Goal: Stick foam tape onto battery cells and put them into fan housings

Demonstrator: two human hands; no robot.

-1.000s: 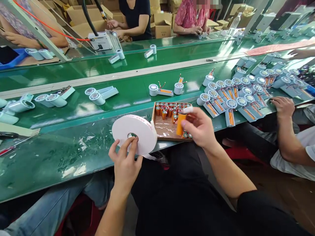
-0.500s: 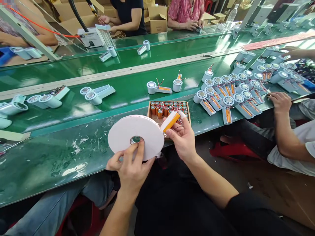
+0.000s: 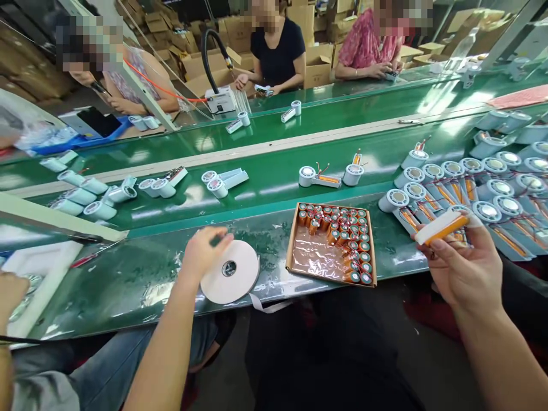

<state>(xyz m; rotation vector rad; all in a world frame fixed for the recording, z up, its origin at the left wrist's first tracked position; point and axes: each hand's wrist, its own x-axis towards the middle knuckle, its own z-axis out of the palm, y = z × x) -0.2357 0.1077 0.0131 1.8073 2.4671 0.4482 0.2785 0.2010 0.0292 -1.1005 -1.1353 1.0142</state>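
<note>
My left hand (image 3: 204, 251) rests on the far left edge of a white roll of tape (image 3: 231, 272) that lies flat on the green bench, its fingers curled over the rim. My right hand (image 3: 464, 264) is raised at the right, closed on an orange battery cell (image 3: 443, 226) with a white strip stuck along its top. Between the hands stands a brown cardboard tray (image 3: 317, 261) with several orange cells packed in its far and right part.
A crowd of white round fan bodies with orange cells (image 3: 471, 188) covers the belt at the right. More white parts (image 3: 225, 181) lie along the green belt. Three people sit across the line by cardboard boxes. Another person's hand (image 3: 11, 291) shows at the left edge.
The tape roll went from held up in my left hand down flat onto the bench. My right hand carried the taped cell away from the roll to the right.
</note>
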